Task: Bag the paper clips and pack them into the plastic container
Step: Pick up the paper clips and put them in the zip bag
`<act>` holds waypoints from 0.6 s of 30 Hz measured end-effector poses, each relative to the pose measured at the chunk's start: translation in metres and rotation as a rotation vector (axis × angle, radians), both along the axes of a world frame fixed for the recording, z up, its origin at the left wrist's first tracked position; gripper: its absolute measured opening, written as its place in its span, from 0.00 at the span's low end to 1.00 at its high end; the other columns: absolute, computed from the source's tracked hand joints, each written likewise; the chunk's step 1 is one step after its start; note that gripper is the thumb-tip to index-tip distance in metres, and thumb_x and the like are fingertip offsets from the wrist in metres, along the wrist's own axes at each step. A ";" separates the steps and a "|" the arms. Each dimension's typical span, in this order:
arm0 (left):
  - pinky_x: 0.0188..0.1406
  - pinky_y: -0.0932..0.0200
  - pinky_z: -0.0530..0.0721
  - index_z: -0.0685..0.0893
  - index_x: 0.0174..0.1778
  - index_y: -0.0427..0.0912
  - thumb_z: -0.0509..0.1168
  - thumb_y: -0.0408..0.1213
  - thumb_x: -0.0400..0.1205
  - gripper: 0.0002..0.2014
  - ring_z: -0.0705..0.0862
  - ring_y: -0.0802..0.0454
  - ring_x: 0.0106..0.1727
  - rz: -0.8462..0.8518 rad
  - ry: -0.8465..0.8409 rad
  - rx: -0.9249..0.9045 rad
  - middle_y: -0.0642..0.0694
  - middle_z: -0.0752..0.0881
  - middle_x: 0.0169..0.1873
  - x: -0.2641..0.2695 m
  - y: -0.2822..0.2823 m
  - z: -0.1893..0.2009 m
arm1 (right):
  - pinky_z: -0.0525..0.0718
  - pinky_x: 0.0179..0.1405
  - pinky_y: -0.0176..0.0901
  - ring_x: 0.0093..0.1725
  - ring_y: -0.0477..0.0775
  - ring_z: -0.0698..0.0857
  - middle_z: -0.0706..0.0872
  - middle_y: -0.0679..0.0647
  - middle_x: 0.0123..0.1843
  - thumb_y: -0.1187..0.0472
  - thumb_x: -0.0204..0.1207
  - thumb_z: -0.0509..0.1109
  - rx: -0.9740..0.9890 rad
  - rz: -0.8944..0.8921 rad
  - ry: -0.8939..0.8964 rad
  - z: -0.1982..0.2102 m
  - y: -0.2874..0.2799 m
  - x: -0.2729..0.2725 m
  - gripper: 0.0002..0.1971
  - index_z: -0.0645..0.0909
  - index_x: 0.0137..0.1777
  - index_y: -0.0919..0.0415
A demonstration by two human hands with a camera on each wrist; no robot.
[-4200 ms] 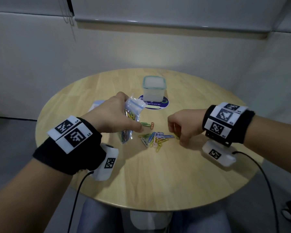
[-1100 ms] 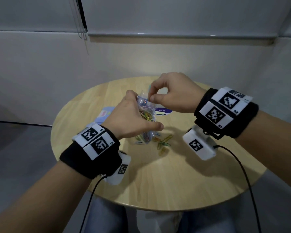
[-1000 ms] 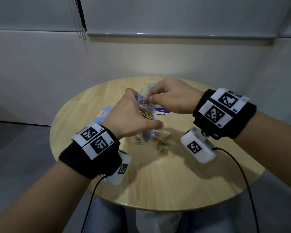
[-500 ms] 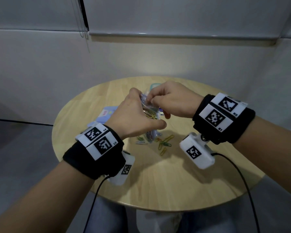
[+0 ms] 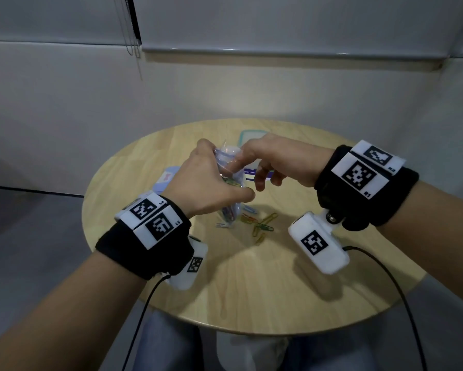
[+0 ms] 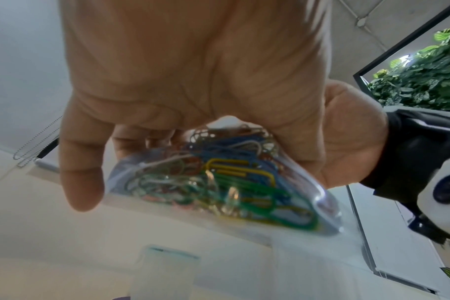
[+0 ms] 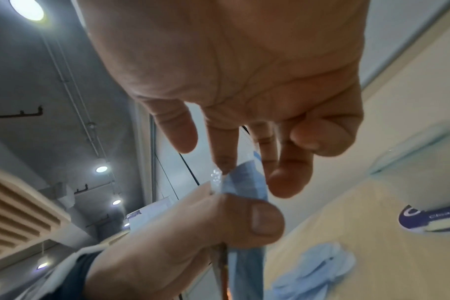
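My left hand [image 5: 214,183] holds a clear zip bag [image 5: 229,167] of coloured paper clips a little above the table; its thumb and fingers are curled round the bag [image 6: 219,182]. My right hand [image 5: 251,162] is at the bag's mouth with loosely straight fingers, and its fingertips [image 7: 285,182] touch the blue zip strip [image 7: 244,182]. Several loose paper clips [image 5: 259,226] lie on the table under the bag. The plastic container [image 5: 251,133] stands behind my right hand, mostly hidden.
The round wooden table [image 5: 278,290] has its front edge near me. A round purple sticker [image 5: 251,172] lies under the container. A light blue packet [image 5: 166,180] lies at the left behind my left hand.
My right hand rose from the pile on the table to the bag's mouth. In the last half second its pinched fingers have loosened and spread. Fewer clips lie on the table.
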State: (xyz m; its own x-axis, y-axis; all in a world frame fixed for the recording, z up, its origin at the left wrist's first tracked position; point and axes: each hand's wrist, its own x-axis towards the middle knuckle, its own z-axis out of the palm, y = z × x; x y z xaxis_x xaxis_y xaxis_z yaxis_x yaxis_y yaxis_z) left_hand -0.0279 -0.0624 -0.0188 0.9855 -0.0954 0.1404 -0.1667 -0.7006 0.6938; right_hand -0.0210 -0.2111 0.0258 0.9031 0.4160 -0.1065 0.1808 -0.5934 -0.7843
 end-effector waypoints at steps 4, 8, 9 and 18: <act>0.30 0.59 0.74 0.68 0.56 0.44 0.80 0.50 0.58 0.37 0.82 0.57 0.45 0.028 0.024 -0.002 0.49 0.81 0.49 0.004 0.005 0.003 | 0.73 0.28 0.44 0.31 0.53 0.82 0.83 0.64 0.57 0.54 0.76 0.63 -0.022 -0.027 -0.171 0.001 0.001 0.003 0.12 0.90 0.45 0.50; 0.33 0.56 0.79 0.69 0.58 0.44 0.81 0.51 0.58 0.38 0.83 0.56 0.45 0.058 0.050 0.038 0.50 0.82 0.50 0.006 0.018 0.002 | 0.75 0.22 0.39 0.26 0.53 0.80 0.85 0.58 0.45 0.67 0.73 0.64 0.141 -0.200 -0.203 -0.007 -0.012 0.018 0.09 0.84 0.45 0.54; 0.36 0.55 0.82 0.69 0.59 0.44 0.81 0.51 0.58 0.39 0.84 0.54 0.46 0.066 0.059 0.044 0.50 0.82 0.52 0.007 0.022 0.001 | 0.77 0.22 0.40 0.27 0.54 0.80 0.85 0.59 0.42 0.68 0.72 0.66 0.024 -0.179 -0.187 -0.014 -0.017 0.024 0.08 0.81 0.47 0.56; 0.48 0.52 0.82 0.69 0.61 0.44 0.81 0.52 0.58 0.40 0.84 0.49 0.52 0.120 0.067 0.073 0.49 0.82 0.55 0.010 0.041 0.001 | 0.80 0.26 0.38 0.28 0.51 0.82 0.87 0.58 0.50 0.57 0.59 0.84 -0.807 0.115 0.074 -0.068 -0.016 0.037 0.24 0.79 0.52 0.60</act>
